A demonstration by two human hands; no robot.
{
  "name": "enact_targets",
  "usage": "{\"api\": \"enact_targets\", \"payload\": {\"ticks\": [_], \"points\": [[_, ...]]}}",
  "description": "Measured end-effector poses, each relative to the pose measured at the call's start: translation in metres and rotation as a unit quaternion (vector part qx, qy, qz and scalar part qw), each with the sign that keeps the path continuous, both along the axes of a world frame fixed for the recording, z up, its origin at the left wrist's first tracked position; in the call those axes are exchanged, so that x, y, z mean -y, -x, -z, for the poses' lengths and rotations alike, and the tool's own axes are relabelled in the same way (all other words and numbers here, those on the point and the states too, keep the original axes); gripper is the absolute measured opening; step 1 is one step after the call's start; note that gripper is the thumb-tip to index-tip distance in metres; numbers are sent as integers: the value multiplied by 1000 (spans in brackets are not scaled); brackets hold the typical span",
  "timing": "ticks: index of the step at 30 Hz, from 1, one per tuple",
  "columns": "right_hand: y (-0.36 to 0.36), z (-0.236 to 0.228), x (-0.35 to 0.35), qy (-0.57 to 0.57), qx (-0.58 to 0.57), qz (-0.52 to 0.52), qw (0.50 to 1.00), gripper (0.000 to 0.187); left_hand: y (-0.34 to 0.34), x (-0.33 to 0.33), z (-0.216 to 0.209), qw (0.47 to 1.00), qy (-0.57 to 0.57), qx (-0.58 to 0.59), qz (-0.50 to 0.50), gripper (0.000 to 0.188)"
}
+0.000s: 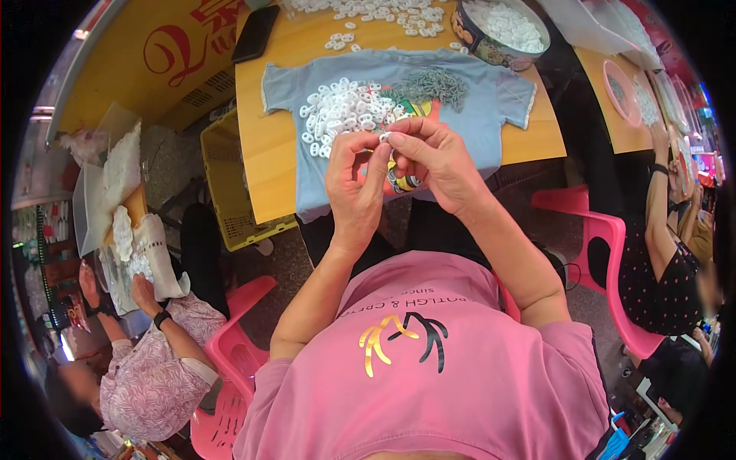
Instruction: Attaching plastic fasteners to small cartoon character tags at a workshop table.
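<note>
In front of my chest, both hands meet over the near part of a blue-grey T-shirt (280, 157) spread on the table. Thumb and fingertips of my left hand (354, 188) pinch a small white plastic piece (385, 137). My right hand (445, 165) closes on the same piece from the other side; fingertips cover most of it. Just beyond lies a heap of white oval pieces with two holes (337, 111). To its right, a pile of small grey-green slender parts (438, 86) rests on the shirt, too fine to make out singly.
Under the shirt is a wooden table (261, 176). At its far side are a black phone (255, 34), more white pieces (376, 9) and a round tin (498, 54) filled with white pieces. A yellow crate (230, 184) stands left. People sit on both sides near pink chairs (606, 230).
</note>
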State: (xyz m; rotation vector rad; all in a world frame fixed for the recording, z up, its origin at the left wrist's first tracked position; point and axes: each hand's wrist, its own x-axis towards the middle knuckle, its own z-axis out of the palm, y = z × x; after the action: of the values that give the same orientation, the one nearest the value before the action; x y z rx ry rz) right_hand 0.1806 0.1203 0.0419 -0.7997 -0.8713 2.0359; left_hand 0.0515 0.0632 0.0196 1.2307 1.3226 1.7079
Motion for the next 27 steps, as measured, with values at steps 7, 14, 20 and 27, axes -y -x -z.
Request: {"api": "enact_targets", "payload": {"ticks": [7, 14, 20, 27], "points": [[-6, 10, 10, -160, 103, 15, 982, 17, 5, 7, 0, 998, 47, 18, 33, 9], [-14, 17, 18, -188, 162, 16, 969, 16, 2, 13, 5, 992, 93, 34, 78, 10], [-28, 22, 2, -329, 295, 57, 895, 12, -3, 14, 10, 980, 137, 122, 82, 12], [-68, 38, -59, -545, 538, 125, 631, 10, 1, 13, 17, 979, 148, 107, 93, 12]]}}
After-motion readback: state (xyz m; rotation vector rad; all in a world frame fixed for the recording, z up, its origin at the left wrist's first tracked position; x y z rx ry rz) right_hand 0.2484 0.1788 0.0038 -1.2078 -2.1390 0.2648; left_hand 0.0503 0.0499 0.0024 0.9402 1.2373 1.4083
